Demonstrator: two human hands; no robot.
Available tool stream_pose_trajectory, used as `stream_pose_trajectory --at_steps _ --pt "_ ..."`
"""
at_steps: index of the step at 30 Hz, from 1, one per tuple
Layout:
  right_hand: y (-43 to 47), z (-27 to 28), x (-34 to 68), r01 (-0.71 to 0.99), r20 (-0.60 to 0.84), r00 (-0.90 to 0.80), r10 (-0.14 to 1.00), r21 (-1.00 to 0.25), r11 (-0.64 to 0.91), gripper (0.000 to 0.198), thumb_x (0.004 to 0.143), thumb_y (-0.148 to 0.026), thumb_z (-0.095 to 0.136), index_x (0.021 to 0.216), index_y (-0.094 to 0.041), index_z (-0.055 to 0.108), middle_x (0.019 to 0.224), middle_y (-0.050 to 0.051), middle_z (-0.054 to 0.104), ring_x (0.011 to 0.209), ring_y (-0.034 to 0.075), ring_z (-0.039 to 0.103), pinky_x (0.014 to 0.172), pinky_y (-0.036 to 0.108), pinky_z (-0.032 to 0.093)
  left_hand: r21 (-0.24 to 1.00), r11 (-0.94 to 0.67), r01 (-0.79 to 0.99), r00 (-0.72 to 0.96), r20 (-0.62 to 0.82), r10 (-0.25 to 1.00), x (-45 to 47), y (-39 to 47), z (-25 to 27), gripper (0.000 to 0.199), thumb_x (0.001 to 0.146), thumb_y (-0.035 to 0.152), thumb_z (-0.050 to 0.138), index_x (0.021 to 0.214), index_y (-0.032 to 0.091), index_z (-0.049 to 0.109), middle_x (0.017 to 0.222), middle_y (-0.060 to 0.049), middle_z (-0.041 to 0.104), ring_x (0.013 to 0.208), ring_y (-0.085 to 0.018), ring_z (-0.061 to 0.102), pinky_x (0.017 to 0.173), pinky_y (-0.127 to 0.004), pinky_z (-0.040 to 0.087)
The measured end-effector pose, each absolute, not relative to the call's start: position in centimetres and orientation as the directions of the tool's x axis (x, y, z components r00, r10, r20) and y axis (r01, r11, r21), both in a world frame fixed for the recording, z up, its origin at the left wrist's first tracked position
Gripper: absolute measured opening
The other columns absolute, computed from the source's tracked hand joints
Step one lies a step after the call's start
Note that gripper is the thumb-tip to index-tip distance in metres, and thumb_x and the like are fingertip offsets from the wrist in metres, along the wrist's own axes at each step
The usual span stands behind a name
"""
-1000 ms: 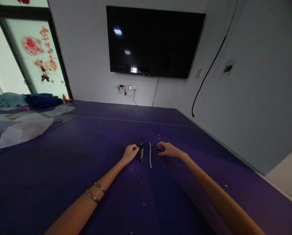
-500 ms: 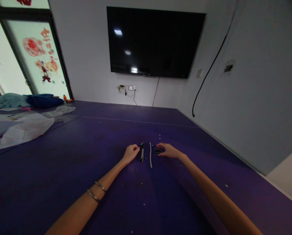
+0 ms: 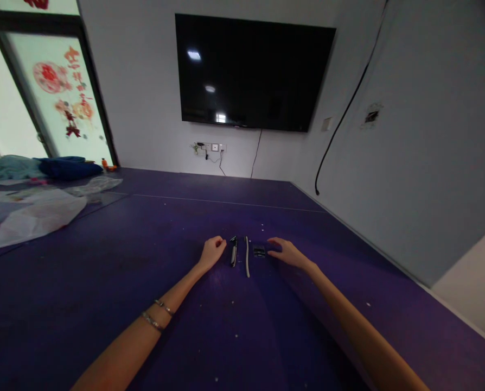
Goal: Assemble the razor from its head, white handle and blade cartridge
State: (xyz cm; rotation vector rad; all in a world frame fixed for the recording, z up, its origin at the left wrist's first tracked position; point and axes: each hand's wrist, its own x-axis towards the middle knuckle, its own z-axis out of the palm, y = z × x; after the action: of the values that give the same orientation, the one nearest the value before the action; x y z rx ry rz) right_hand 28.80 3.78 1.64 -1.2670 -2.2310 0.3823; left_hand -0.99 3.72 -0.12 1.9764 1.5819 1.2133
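Note:
My left hand [image 3: 213, 251] rests on the purple surface, its fingers curled into a loose fist with nothing seen in them. Just to its right lies a slim black and silver tool [image 3: 233, 251], perhaps a straight razor; its exact kind is too small to tell. A thin, slightly curved grey strip [image 3: 247, 256] lies beside that tool. Farther right is a small clear packet with dark pieces [image 3: 259, 251], flat on the surface. My right hand [image 3: 286, 252] is just right of the packet, thumb and fingers apart, holding nothing.
The purple surface [image 3: 177, 336] carries small white specks. Crumpled clear plastic sheeting [image 3: 43, 217] and folded blue cloth [image 3: 71, 167] lie at the left. A television [image 3: 254, 73] hangs on the far wall. Along the right wall dangles a black cable [image 3: 340, 125].
My right hand has let go of the small packet and drawn off to the right, fingers spread. The packet now lies uncovered. My left hand stays closed beside the black and silver tool.

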Motion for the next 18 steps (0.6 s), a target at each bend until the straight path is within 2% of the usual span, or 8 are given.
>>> stream_pose_trajectory --at_steps 4,7,10,15,18 --pt "3.1 0.1 31.0 0.81 0.369 -0.295 0.882 -0.394 0.435 0.037 0.081 -0.034 0.05 0.114 -0.021 0.055 0.118 0.01 0.057 0.112 0.025 0.05 0.097 0.042 0.037 0.567 -0.168 0.806 -0.105 0.417 0.903 -3.1 4.0 0.8 0.027 0.081 0.039 0.042 0.074 0.019 0.058 0.068 -0.002 0.058 0.063 -0.015 0.052 0.057 -0.025 0.033" --pt "2.5 -1.1 32.2 0.869 0.351 -0.237 0.906 -0.341 0.359 0.039 0.083 -0.035 0.046 0.117 -0.019 0.054 0.125 0.012 0.052 0.118 0.027 0.044 0.098 0.043 0.036 0.4 -0.155 0.903 -0.057 0.47 0.881 -5.2 4.6 1.0 0.024 0.082 0.035 0.04 0.086 0.018 0.057 0.085 -0.008 0.059 0.078 -0.02 0.055 0.062 -0.027 0.037" --pt "2.0 -1.9 32.7 0.902 0.341 -0.199 0.919 -0.303 0.307 0.04 0.085 -0.036 0.042 0.118 -0.018 0.054 0.127 0.013 0.05 0.12 0.027 0.042 0.098 0.045 0.034 0.246 -0.138 0.959 -0.008 0.513 0.859 -6.8 5.2 0.7 0.026 0.082 0.03 0.041 0.096 0.014 0.056 0.096 -0.013 0.057 0.092 -0.025 0.052 0.075 -0.032 0.04" --pt "1.4 -2.2 32.3 0.919 0.346 -0.177 0.921 -0.277 0.28 0.037 0.086 -0.034 0.039 0.116 -0.019 0.057 0.128 0.011 0.051 0.121 0.026 0.042 0.099 0.045 0.034 0.154 -0.143 0.978 0.058 0.457 0.887 -7.6 5.5 -0.2 0.039 0.084 0.028 0.037 0.119 0.014 0.048 0.114 -0.016 0.053 0.107 -0.03 0.047 0.086 -0.04 0.037" --pt "1.4 -2.1 32.2 0.914 0.352 -0.188 0.917 -0.28 0.295 0.037 0.086 -0.033 0.039 0.115 -0.018 0.058 0.128 0.012 0.05 0.121 0.026 0.042 0.099 0.044 0.033 0.129 -0.17 0.977 0.105 0.4 0.91 -7.5 5.6 -0.6 0.042 0.085 0.027 0.036 0.123 0.015 0.048 0.121 -0.016 0.052 0.115 -0.031 0.043 0.091 -0.042 0.034"
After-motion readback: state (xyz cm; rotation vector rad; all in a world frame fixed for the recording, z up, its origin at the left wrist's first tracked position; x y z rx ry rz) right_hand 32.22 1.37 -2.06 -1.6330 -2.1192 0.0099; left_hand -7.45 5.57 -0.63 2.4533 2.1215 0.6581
